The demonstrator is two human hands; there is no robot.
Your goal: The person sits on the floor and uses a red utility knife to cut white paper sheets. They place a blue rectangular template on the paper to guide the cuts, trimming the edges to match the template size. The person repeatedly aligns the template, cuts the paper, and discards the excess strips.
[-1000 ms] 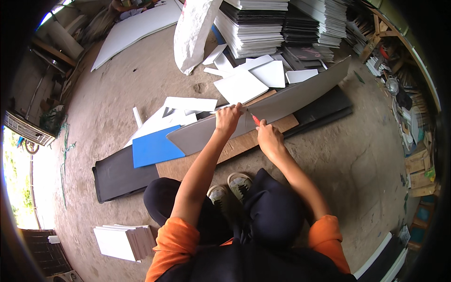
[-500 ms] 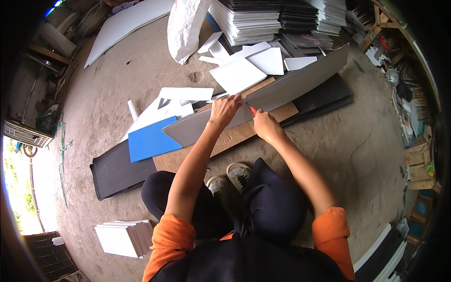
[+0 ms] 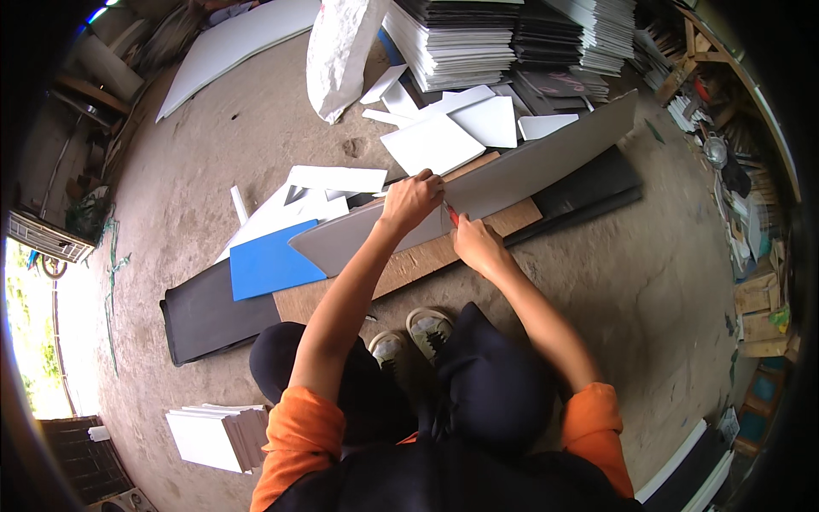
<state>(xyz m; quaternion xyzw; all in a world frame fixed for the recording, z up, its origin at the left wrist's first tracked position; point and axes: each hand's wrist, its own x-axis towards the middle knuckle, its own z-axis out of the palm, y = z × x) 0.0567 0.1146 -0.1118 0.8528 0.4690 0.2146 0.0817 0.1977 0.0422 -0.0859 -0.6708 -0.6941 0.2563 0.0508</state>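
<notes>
A long grey sheet (image 3: 546,158) lies slantwise across a wooden board (image 3: 418,263), its right part raised and bowed. My left hand (image 3: 412,198) is closed on the sheet near its far edge, fingertips curled by that edge. In my right hand (image 3: 479,245) is a red-handled knife (image 3: 452,217), probably a utility cutter, its tip against the sheet just right of my left hand. The blade itself is too small to make out clearly. A blue panel (image 3: 277,258) lies partly beneath the sheet's left end, and black sheeting (image 3: 209,311) lies below the board.
White offcuts (image 3: 435,143) lie beyond the board, beside a white sack (image 3: 341,60). Tall stacks of white and black sheets (image 3: 465,51) stand farther back. A short white stack (image 3: 213,435) sits at my near left. Wood scraps (image 3: 759,294) line the right wall.
The knife and my right hand have moved slightly toward me and left along the grey sheet. My left hand stays on the sheet. The whole view has shifted a little.
</notes>
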